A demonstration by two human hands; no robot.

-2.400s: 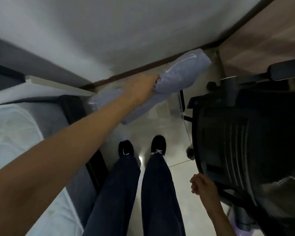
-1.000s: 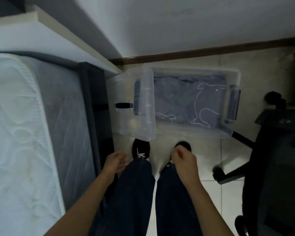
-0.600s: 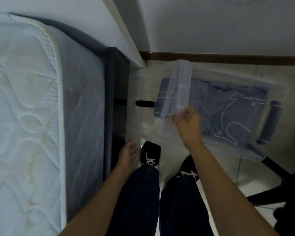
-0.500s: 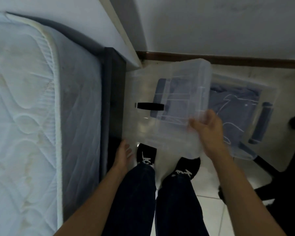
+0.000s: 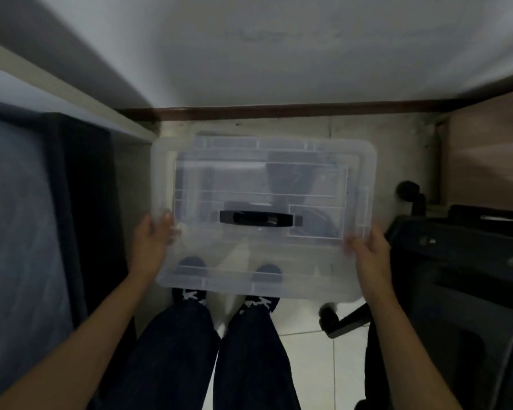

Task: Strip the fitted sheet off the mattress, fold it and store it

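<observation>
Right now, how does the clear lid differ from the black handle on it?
The lid is see-through, and shoes show through it; the handle is black and opaque. The lid is a wide rectangle; the handle is a short bar near its middle. The left hand and right hand hold the lid's edges; neither touches the handle. Both look plastic.

The clear lid [image 5: 264, 261], with its black centre handle [image 5: 260, 218], is held level above the floor; the folded dark fitted sheet [image 5: 289, 180] is seen dimly through it.

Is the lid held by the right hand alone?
No, the left hand grips the lid's left edge while the right hand grips its right edge.
</observation>
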